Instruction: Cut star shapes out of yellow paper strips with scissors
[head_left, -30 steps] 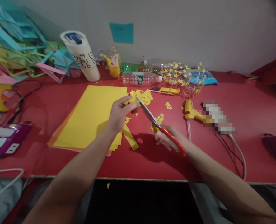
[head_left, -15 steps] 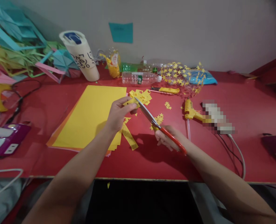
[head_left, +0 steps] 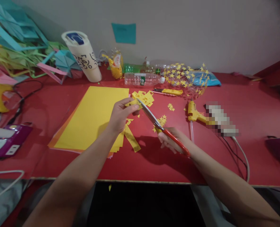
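My left hand [head_left: 122, 113] pinches a small piece of yellow paper [head_left: 133, 102] above the table. Red-handled scissors [head_left: 162, 128] are gripped in my right hand [head_left: 171, 140], their blade tips at the edge of that piece. Behind it lies a pile of yellow scraps [head_left: 146, 97]. Small yellow stars [head_left: 162, 120] lie beneath the scissors, with a few more [head_left: 170, 107] farther back. A yellow strip [head_left: 132, 138] rests beside the stack of yellow sheets [head_left: 83, 126], which is partly under my left forearm.
Along the wall stand a white tumbler [head_left: 84, 58], a clear bottle [head_left: 142, 79] and a star-covered bottle [head_left: 184, 75]. A yellow cutter [head_left: 171, 91], a glue gun [head_left: 194, 113] and a power strip [head_left: 221, 119] lie to the right. Folded paper shapes [head_left: 14, 28] fill the left back.
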### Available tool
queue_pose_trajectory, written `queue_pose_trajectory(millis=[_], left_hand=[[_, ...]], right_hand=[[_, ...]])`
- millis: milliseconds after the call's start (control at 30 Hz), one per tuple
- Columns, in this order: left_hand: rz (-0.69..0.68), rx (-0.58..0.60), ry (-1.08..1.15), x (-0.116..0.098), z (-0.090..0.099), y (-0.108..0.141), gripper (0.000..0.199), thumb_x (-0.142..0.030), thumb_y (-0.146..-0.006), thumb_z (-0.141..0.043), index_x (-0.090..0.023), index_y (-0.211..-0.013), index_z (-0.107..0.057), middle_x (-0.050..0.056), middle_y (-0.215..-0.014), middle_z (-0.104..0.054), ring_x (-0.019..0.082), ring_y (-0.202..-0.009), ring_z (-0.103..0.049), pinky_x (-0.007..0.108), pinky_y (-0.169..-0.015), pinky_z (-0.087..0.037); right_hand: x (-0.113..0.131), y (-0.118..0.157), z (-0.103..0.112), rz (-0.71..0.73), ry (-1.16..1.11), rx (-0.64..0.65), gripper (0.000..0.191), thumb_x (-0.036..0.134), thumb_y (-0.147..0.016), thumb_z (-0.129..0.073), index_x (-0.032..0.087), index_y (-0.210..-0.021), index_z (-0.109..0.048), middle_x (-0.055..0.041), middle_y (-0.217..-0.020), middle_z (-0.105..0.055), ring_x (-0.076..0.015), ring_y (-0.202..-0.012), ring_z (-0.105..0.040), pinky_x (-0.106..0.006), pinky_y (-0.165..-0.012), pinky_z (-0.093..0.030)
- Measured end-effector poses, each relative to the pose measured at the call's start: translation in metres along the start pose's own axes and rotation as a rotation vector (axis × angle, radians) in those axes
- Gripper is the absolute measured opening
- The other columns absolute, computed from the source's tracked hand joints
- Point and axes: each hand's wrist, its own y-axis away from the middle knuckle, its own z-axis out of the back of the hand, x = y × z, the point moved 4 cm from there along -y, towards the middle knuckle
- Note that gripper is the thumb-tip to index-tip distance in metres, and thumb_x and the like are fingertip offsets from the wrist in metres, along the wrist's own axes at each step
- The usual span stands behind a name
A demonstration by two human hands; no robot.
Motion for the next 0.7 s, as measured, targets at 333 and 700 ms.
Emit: queue_pose_trajectory(millis=[333,700], left_hand=[[0.027,-0.100,0.035,0.000,0.004,-0.003,0.009,-0.021,-0.065,-0.060,-0.018,-0.057,-0.056,-0.004,-0.050,-0.053,0.006,-0.048,-0.049,0.022,-0.051,-0.043],[0.169,0.030,0.118,0.004,-0.009,0.002,0.013,-0.027,-0.069,-0.062,-0.017,-0.061,-0.061,-0.001,-0.055,-0.059,0.007,-0.052,-0.052,0.023,-0.054,-0.043]], right_hand=[[0.002,0.000,0.003,-0.021,0.014,-0.036,0.044,0.059,-0.067,-0.059,0.020,-0.055,-0.042,0.0059,-0.039,-0.044,-0.0050,-0.027,-0.037,-0.018,-0.028,-0.028],[0.000,-0.001,0.004,0.034,-0.021,-0.079,0.046,0.061,-0.066,-0.059,0.020,-0.056,-0.042,0.0056,-0.045,-0.044,-0.0039,-0.030,-0.036,-0.018,-0.028,-0.026]])
